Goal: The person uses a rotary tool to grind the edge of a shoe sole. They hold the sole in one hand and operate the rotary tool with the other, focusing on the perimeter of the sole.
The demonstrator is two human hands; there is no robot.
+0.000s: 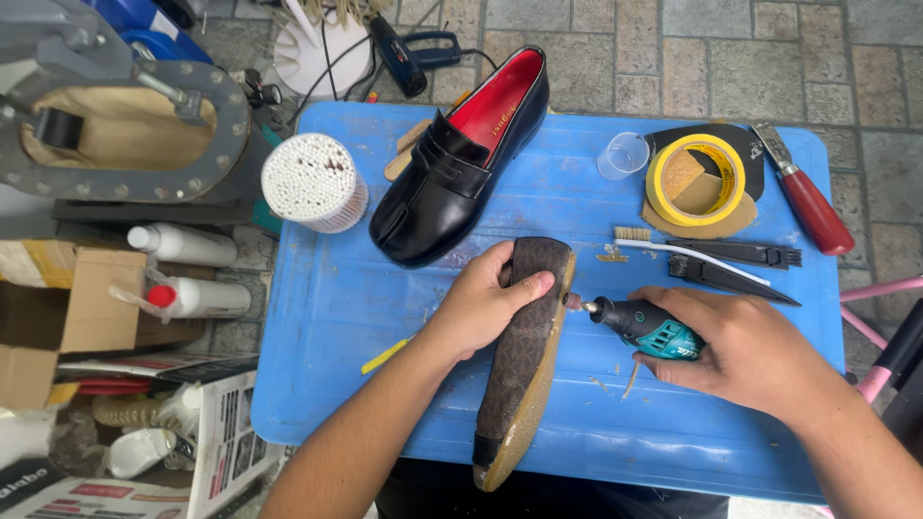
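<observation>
1. Your left hand [481,303] clasps the dark patterned shoe [524,351], tipped on its side at the near half of the blue table [327,317], so the tan sole edge faces right toward the tool.
2. Your right hand [745,351] is wrapped tight around the teal rotary tool [639,327]; its tip touches the sole edge near the toe.
3. The black loafer [457,163], tape roll [694,178] and brushes [716,259] lie well apart, leaving the working space free.

- You work at a blue plastic table [336,317] under even daylight.
- Grey stone paving [692,58] lies beneath you.
- A cardboard box [87,298] sits at your left.
</observation>
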